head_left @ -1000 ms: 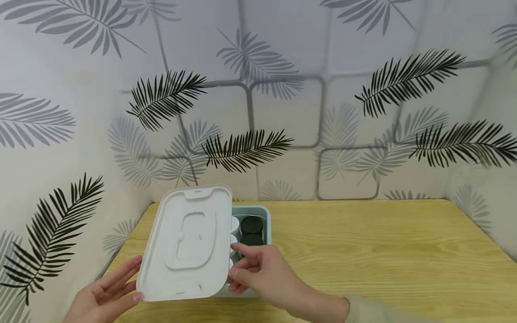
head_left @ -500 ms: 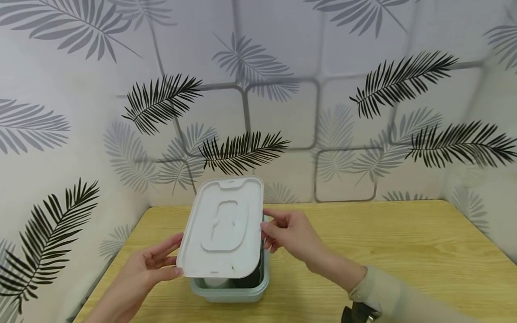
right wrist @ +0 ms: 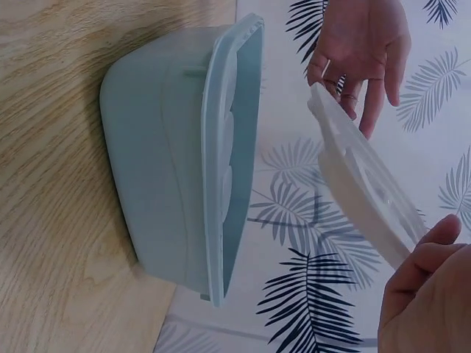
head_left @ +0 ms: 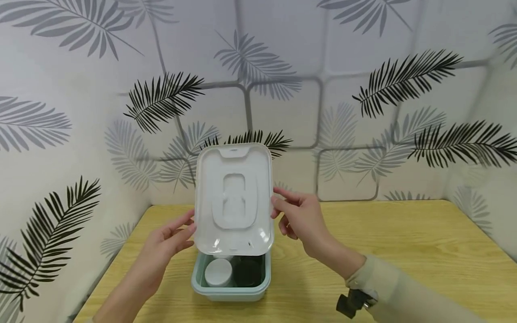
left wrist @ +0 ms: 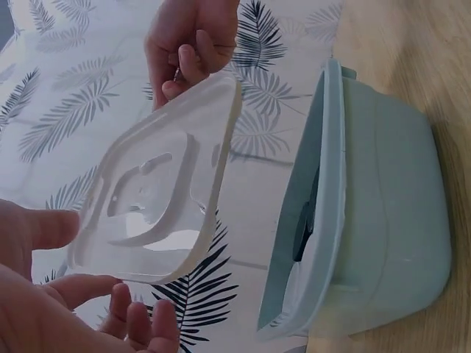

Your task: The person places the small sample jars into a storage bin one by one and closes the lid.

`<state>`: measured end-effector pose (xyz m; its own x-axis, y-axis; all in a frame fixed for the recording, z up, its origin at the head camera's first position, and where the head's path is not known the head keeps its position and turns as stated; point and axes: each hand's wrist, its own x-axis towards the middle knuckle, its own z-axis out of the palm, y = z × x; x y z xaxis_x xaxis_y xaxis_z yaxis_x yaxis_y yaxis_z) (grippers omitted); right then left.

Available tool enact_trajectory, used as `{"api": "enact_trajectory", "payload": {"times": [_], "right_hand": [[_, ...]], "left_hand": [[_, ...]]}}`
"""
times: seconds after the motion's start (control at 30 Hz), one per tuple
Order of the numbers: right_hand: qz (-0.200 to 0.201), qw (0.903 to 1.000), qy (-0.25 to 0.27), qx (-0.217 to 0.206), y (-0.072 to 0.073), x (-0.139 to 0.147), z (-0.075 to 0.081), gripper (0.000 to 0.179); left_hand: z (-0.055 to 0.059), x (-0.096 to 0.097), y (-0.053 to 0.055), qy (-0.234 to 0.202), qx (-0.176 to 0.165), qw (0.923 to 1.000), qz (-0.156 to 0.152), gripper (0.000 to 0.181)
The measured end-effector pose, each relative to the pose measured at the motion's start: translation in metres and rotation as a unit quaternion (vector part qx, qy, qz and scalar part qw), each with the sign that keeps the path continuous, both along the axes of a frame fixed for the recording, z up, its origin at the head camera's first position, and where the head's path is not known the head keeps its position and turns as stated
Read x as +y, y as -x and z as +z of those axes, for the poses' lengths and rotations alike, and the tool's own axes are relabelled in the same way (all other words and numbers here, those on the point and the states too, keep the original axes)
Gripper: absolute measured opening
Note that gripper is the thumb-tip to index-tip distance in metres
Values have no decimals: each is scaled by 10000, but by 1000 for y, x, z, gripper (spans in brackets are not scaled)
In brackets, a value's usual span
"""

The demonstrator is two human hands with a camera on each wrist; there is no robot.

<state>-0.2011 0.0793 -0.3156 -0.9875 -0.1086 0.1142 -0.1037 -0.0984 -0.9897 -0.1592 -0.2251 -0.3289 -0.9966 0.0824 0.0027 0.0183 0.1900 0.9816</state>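
Observation:
A white lid [head_left: 234, 202] is held tilted above a pale blue-green box [head_left: 231, 294], its recessed side facing the head camera. My left hand [head_left: 157, 249] pinches the lid's left edge between thumb and fingers. On the opposite edge, my right hand [head_left: 300, 220] pinches with thumb and index finger, other fingers bent. Inside the box stand a white round-topped container [head_left: 218, 272] and a black one [head_left: 247, 272]; the lid hides those farther back. Both wrist views show a gap between lid [left wrist: 147, 191] and box rim [right wrist: 213, 162].
The box stands on a wood-grain table [head_left: 383, 251]. Behind and to the left rises a pale wall covering [head_left: 282, 112] with leaf prints. A black device [head_left: 355, 303] is strapped at the right sleeve cuff.
The lid has moved right from the box's left side to above it, then risen and tipped up more steeply. Both hands moved with it, uncovering the box's near end.

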Motion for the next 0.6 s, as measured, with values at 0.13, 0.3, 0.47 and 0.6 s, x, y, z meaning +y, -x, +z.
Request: {"api": "enact_trajectory", "payload": {"times": [0.13, 0.3, 0.47, 0.6], "right_hand": [[-78, 9998, 180, 102, -1, -1, 4, 35], [65, 9994, 222, 249, -3, 1, 8, 38], [534, 9978, 250, 299, 1, 9, 7, 43], [1128, 9935, -112, 118, 4, 18, 0, 43]], "left_hand": [[10, 2, 3, -158, 230, 9996, 80, 54], [15, -1, 5, -235, 447, 9985, -209, 63], [15, -9, 6, -154, 707, 9944, -764, 71], [8, -16, 11, 132, 919, 9888, -1170, 63]]}}
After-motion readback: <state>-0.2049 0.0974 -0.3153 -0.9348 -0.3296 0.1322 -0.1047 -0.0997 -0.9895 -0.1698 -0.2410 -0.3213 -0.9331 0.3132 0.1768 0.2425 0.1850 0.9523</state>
